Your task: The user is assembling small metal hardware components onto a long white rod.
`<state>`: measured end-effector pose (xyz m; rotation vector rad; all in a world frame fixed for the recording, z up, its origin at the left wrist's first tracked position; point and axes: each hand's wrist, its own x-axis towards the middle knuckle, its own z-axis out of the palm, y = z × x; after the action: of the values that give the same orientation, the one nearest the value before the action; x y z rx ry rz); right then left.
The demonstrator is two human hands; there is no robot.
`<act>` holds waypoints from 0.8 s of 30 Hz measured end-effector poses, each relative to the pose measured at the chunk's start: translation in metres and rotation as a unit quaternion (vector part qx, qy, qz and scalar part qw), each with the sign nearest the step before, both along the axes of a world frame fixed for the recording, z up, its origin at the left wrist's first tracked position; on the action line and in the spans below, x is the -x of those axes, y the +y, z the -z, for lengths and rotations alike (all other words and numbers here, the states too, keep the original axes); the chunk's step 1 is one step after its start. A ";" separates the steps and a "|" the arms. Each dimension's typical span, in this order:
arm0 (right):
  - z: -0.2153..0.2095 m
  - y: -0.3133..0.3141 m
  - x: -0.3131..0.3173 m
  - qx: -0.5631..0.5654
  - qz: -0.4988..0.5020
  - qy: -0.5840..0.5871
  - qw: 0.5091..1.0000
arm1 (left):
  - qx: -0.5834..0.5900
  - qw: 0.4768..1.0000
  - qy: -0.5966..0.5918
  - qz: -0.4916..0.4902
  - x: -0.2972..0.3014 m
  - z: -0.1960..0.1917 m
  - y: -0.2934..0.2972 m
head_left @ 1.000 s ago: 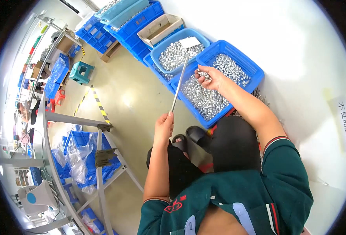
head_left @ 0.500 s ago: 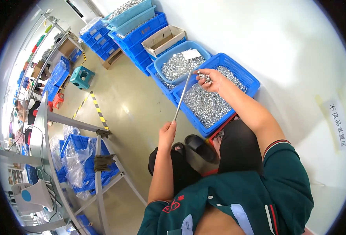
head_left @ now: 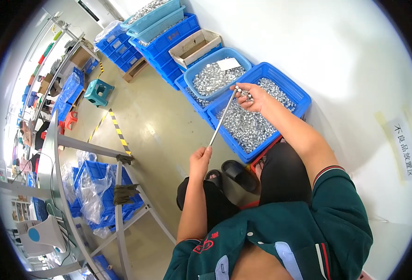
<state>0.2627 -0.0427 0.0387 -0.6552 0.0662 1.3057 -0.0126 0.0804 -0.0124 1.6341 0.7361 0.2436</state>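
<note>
Closed around the lower end of a thin metal rod (head_left: 222, 122) is my left hand (head_left: 200, 162). The rod slants up and to the right toward my right hand (head_left: 255, 99). That hand is cupped, palm up, with several small shiny metal nuts (head_left: 244, 95) in its fingers. Thumb and forefinger pinch one nut at the rod's upper tip; whether it is threaded onto the rod I cannot tell. Beneath the right hand stands a blue plastic basket (head_left: 303, 101) filled with many similar silver pieces (head_left: 248, 130).
Behind the basket is a light-blue basin (head_left: 187, 77) of metal parts with a white card (head_left: 228, 64) on top. Farther back are a shallow open box (head_left: 195, 48) and stacked blue crates (head_left: 168, 42). A metal-framed table (head_left: 119, 205) stands left, a teal stool (head_left: 98, 92) beyond.
The rod's tip has moved slightly right and now meets the right hand's fingertips, where a nut shows. My left hand has shifted a little to the right.
</note>
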 end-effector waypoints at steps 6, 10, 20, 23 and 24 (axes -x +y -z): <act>0.006 -0.004 -0.010 0.015 -0.052 0.002 0.999 | -0.034 0.999 0.007 0.002 -0.005 -0.002 -0.003; 0.006 -0.004 -0.011 0.030 -0.070 0.002 0.997 | -0.078 0.997 0.009 -0.007 -0.005 -0.001 -0.001; 0.001 -0.002 -0.003 0.010 -0.049 0.008 0.999 | 0.137 0.990 -0.018 -0.014 -0.014 -0.019 -0.007; -0.002 -0.003 -0.004 0.015 -0.038 0.009 0.999 | 0.180 0.983 -0.048 -0.009 -0.013 -0.021 -0.008; -0.002 -0.003 -0.005 0.023 -0.026 0.009 0.999 | 0.151 0.987 -0.045 -0.013 -0.014 -0.019 -0.008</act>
<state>0.2675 -0.0462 0.0412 -0.6884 0.0944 1.3632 0.0016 0.0727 0.0064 1.3191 0.6891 0.2122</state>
